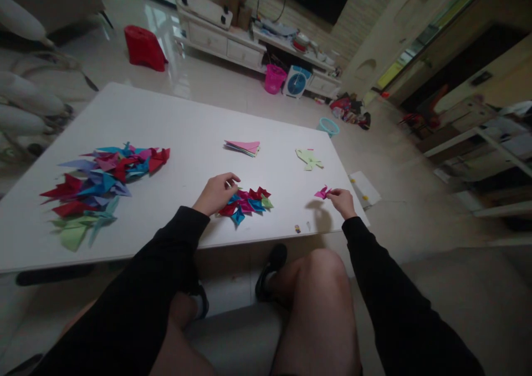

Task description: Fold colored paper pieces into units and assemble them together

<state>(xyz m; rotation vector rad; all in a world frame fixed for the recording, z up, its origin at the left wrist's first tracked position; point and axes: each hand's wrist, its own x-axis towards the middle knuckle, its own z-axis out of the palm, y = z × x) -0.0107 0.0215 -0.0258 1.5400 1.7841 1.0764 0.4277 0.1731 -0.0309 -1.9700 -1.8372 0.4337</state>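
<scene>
Left hand [216,193] and right hand [343,201] both sit near the front edge of a white surface [166,116], each reaching out of a black sleeve.

Far to the left lies a big heap of folded papers [100,185] in red, blue, purple, pink and green, spread loosely and well apart from either hand.

Next comes the left hand, palm down, with its fingers curled about halfway in. Its fingertips touch the left side of a small pile of folded papers [247,203] in red, blue, pink and green. Whether it has one of them pinched cannot be told.

Further back, past that pile, a flat stack of sheets [243,147] lies with a pink one on top. To the right of it a green folded piece [310,159] lies alone.

At the right, the right hand is closed at the fingertips on a small pink folded piece [322,192]. It holds the piece just over the surface, close to the front right corner. A shadow falls on the white top below it.
</scene>
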